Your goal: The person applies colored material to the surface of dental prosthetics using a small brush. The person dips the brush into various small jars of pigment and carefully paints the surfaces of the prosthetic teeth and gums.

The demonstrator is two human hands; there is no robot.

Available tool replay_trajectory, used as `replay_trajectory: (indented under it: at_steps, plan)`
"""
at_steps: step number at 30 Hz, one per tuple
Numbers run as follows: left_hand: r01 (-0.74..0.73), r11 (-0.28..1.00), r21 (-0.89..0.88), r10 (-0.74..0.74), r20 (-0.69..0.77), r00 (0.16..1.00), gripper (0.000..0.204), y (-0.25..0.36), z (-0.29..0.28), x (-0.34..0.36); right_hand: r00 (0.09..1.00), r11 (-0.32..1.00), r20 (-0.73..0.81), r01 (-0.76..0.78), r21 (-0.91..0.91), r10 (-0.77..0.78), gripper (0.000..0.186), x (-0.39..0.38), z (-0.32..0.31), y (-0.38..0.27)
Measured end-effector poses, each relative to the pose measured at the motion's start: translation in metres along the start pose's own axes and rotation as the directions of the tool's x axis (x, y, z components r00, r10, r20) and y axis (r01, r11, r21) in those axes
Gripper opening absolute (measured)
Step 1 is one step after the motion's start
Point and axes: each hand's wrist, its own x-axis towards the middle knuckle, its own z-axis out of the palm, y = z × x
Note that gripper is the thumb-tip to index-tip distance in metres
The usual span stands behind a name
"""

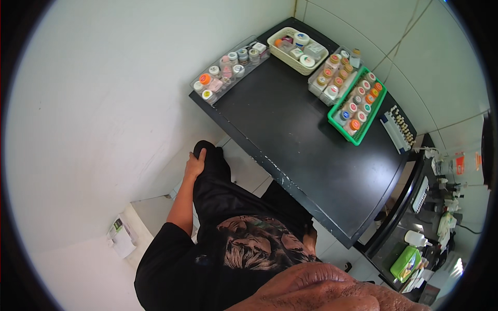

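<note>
Left hand rests flat on the person's left knee, fingers loosely curled over dark trouser fabric, holding no object. Right hand not visible. The person sits beside a black counter, knee just below its near edge. On the counter's far side: a clear tray of small jars along the left edge, a cream basket of pots at the back corner, a green basket of orange-lidded jars, and a tooth shade guide just beside it at right.
</note>
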Motion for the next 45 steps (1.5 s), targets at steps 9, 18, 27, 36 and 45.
replay_trajectory:
  at_steps: [9, 18, 27, 36, 45]
  plan:
    - [-0.393, 0.892, 0.223, 0.395, 0.038, 0.918, 0.063, 0.006, 0.023, 0.025, 0.982, 0.988, -0.150, 0.127, 0.083, -0.114, 0.022, -0.072, -0.051, -0.019]
    - [-0.717, 0.677, -0.165, 0.495, -0.619, 0.610, 0.042, 0.127, -0.068, -0.062, 0.939, 0.953, -0.211, 0.293, 0.076, -0.272, 0.035, -0.112, -0.127, -0.091]
    - [-0.685, 0.685, 0.246, 0.678, -0.560, 0.476, 0.039, 0.280, -0.138, -0.042, 0.568, 0.568, -0.291, 0.818, 0.096, -0.769, 0.009, -0.059, -0.211, -0.195]
    - [-0.967, 0.235, -0.095, 0.762, -0.599, 0.244, 0.038, 0.300, -0.128, -0.078, 0.329, 0.367, -0.373, 0.930, -0.033, -0.867, 0.019, -0.017, -0.232, -0.273]
    - [-0.315, 0.020, -0.949, 0.821, -0.164, 0.547, 0.053, 0.335, 0.001, -0.119, 0.024, 0.054, -0.087, 0.928, -0.367, -0.996, 0.020, -0.009, -0.288, -0.282]
